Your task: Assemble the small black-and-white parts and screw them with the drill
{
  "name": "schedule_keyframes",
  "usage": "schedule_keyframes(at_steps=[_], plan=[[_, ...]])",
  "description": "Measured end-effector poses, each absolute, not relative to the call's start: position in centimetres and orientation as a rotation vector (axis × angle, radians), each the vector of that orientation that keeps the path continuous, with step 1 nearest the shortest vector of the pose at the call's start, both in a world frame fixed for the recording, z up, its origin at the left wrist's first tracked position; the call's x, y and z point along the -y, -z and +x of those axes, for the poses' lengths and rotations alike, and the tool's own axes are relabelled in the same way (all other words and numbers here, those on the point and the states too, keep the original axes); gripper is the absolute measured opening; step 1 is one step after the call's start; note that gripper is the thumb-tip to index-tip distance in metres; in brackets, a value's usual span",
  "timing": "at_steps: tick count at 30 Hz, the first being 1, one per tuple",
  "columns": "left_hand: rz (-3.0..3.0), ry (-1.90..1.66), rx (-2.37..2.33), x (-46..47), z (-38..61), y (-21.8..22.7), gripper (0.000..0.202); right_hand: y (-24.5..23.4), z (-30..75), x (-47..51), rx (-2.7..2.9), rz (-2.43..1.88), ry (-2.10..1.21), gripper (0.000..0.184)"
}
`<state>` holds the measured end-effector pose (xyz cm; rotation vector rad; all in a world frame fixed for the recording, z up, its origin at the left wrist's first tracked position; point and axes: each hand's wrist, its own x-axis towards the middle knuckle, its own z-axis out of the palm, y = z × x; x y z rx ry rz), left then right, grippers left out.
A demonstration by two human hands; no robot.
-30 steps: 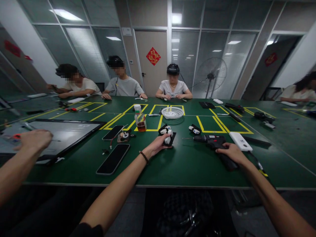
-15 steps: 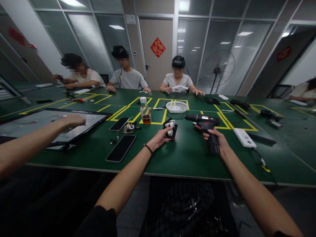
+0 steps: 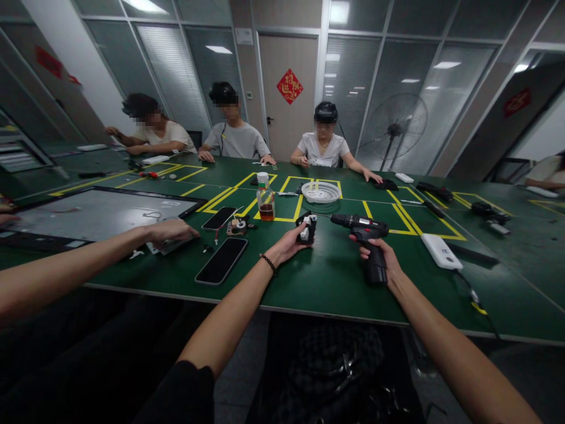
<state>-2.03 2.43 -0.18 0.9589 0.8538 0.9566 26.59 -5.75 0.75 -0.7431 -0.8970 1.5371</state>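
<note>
My right hand (image 3: 380,254) is wrapped round the grip of a black cordless drill (image 3: 362,227), held just above the green table (image 3: 335,277) with its bit pointing left. My left hand (image 3: 289,243) grips a small black and white device (image 3: 308,228) and tilts it up off the table, right in front of the drill's tip. A bead bracelet sits on my left wrist.
A co-worker's arm (image 3: 88,259) reaches in from the left to a large flat panel (image 3: 92,213). Two phones (image 3: 222,259), a small bottle (image 3: 265,205), a white basket (image 3: 321,192) and a white power bank (image 3: 438,251) lie around. Three people sit opposite.
My right hand picked the drill up off the table and brought it left toward the small device. My left hand lifted that device's edge. The co-worker's hand moved right along the panel.
</note>
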Motion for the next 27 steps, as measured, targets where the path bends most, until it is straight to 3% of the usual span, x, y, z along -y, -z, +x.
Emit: schedule_keyframes(at_steps=[10, 16, 27], plan=[[0.953, -0.959, -0.773, -2.8, -2.1, 0.6, 0.042, -0.9, 26.9, 5.8, 0.895, -0.765, -1.599, 0.033], [1.070, -1.072, -0.903, -3.2, -2.0, 1.3, 0.036, -1.4, 26.8, 6.4, 0.947, -0.732, -1.463, 0.038], [1.426, -1.243, -1.381, -2.7, -2.5, 1.0, 0.069, -0.4, 26.7, 8.7, 0.980, -0.778, -1.475, 0.032]])
